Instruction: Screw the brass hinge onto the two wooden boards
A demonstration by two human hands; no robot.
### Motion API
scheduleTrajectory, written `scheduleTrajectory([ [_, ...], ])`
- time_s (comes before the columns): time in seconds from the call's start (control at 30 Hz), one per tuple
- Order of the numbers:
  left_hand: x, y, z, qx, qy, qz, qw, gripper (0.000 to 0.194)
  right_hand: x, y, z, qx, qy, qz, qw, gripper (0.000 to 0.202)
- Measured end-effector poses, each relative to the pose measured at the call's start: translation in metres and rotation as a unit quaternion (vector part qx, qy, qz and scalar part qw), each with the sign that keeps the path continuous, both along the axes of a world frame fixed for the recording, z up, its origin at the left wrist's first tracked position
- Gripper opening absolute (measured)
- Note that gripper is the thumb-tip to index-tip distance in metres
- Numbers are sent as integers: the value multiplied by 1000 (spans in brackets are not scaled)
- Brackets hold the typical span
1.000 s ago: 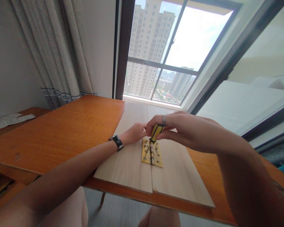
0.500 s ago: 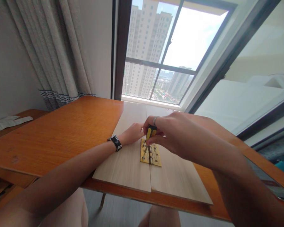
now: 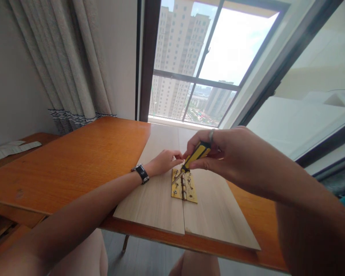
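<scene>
Two boards (image 3: 158, 199) lie side by side on tabletop (image 3: 74, 161), joined by brass hinge (image 3: 184, 186). Right hand (image 3: 227, 155) pinches screwdriver (image 3: 194, 156), tilted, tip on hinge's left leaf. Left hand (image 3: 163, 161), fingers curled, rests beside hinge's top.

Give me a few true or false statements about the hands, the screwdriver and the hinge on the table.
1. The right hand holds a yellow and black screwdriver. True.
2. The brass hinge lies across two pale boards. True.
3. The left hand holds a hammer. False: it rests on the board at the hinge's top.
4. The wristwatch is on the right wrist. False: left.
5. The table is white. False: orange wood.
</scene>
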State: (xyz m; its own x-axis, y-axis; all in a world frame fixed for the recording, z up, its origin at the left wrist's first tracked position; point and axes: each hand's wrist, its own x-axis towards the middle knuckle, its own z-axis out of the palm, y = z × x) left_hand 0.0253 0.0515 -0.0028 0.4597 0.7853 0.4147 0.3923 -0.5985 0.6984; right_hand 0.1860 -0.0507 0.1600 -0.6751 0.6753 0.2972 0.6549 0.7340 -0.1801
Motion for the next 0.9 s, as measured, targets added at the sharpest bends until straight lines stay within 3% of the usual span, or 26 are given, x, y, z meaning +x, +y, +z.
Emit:
scheduleTrajectory([
  [0.33,-2,2,-4,26,38,-12,999,22,2,10,-2,-70,-22,-8,997,7],
  [0.9,-2,4,-6,15,44,-24,999,23,0,11,-2,-73,-31,-9,997,7],
])
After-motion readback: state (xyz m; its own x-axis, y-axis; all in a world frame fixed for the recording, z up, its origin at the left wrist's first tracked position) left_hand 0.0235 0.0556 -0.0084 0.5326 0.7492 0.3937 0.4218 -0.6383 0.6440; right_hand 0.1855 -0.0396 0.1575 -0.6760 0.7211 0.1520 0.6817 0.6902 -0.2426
